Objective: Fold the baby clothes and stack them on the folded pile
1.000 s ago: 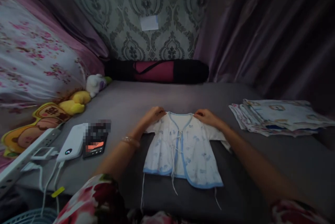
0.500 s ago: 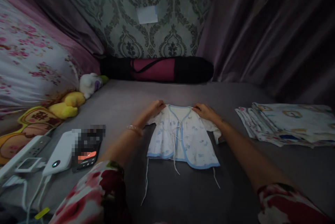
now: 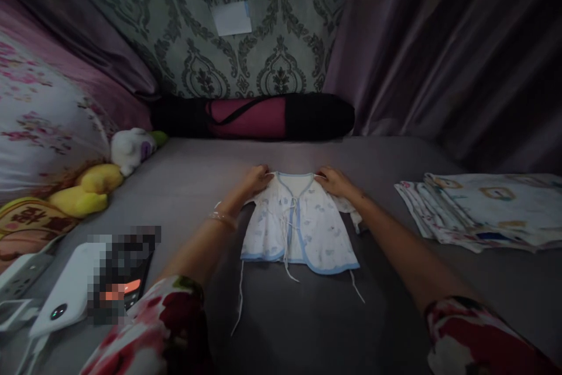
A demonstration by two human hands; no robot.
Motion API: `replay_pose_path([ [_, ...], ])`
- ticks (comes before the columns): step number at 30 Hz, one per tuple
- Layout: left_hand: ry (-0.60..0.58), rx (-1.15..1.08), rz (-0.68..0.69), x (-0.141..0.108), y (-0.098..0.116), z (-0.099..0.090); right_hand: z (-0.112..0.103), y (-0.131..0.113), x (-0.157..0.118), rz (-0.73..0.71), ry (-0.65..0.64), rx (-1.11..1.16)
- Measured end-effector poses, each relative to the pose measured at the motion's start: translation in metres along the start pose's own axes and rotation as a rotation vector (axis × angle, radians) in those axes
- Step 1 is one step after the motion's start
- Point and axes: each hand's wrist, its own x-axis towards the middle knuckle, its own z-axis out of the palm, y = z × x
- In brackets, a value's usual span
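Observation:
A small white baby shirt (image 3: 267, 229) with blue trim and a pale print lies front up on the grey bed sheet (image 3: 272, 328). Thin white strings are tied at its chest, and loose ones trail below the hem. My left hand (image 3: 257, 179) pinches the shirt's left shoulder beside the neckline. At the opposite shoulder, my right hand (image 3: 334, 181) has its fingers closed on the cloth. Both sleeves are partly hidden by my hands and forearms.
Folded printed cloths (image 3: 496, 205) lie stacked at the right. On the left are a white power bank (image 3: 65, 290), a phone (image 3: 136, 264), a power strip (image 3: 21, 275) and plush toys (image 3: 83, 193). A black and pink long bag (image 3: 250, 117) lies along the patterned wall.
The view has turned slightly, so the items on the left sit further left and lower. Both hands stay on the shirt's shoulders, and the shirt looks about the same.

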Motion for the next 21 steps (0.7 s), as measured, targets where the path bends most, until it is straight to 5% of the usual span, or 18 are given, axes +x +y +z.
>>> replay_pose_path([
  [9,0.042,0.000,-0.050,0.003,0.014,0.009,0.011,-0.014,0.016,0.153,0.031,0.007],
  [16,0.129,0.128,0.026,0.000,0.012,0.024,0.022,-0.024,0.008,0.132,0.106,-0.131],
  [21,0.016,0.145,-0.029,0.005,0.015,0.015,0.011,-0.023,0.016,0.188,0.047,0.136],
])
